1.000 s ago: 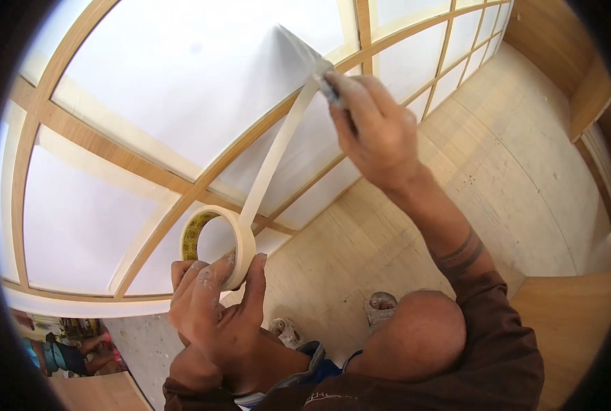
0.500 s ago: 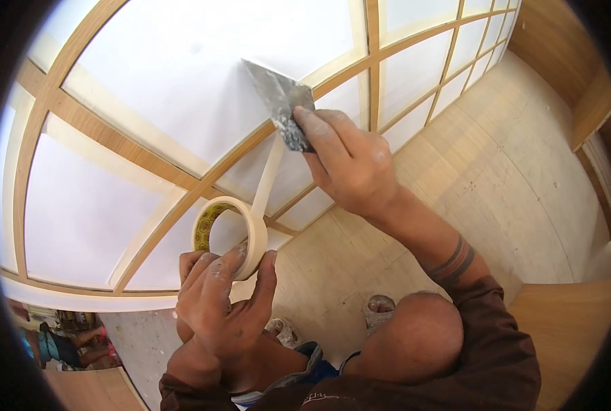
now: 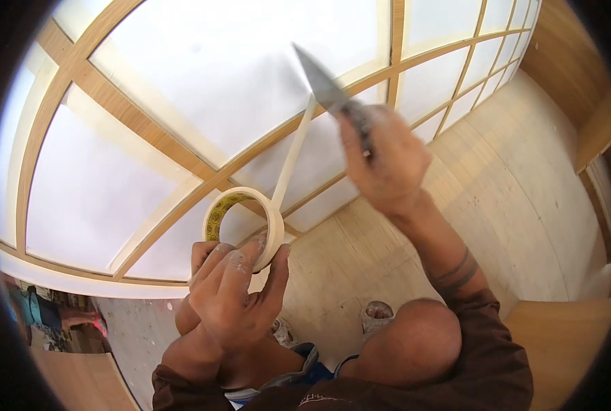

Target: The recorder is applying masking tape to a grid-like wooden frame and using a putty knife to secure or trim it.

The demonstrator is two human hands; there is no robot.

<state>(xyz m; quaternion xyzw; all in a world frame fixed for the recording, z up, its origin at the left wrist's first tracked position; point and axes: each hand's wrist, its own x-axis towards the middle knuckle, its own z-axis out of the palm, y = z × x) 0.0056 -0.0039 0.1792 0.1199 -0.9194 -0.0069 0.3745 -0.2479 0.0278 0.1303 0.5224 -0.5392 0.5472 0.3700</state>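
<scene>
My left hand [image 3: 233,284] is closed around the lower edge of a roll of cream masking tape [image 3: 275,233]. From the roll a strip of tape [image 3: 294,152] stretches up to the wooden strip [image 3: 250,152] that borders a large white panel [image 3: 250,61]. A putty knife [image 3: 322,82] with a grey metal blade is gripped in my right hand [image 3: 391,157], which is smeared by motion. The blade points up and left, close to the upper end of the tape strip. Whether blade and tape touch, I cannot tell.
The panelled frame's wooden grid [image 3: 396,48] runs off to the upper right, with tape along several panel edges. Below lies a pale board floor [image 3: 483,185] where I crouch. Wooden boards [image 3: 559,342] stand at the right. Another person's leg [image 3: 79,318] shows at the lower left.
My right hand has moved right with the putty knife, whose blade has turned to a narrower angle. The tape roll and left hand sit slightly further right, with the strip still stretched.
</scene>
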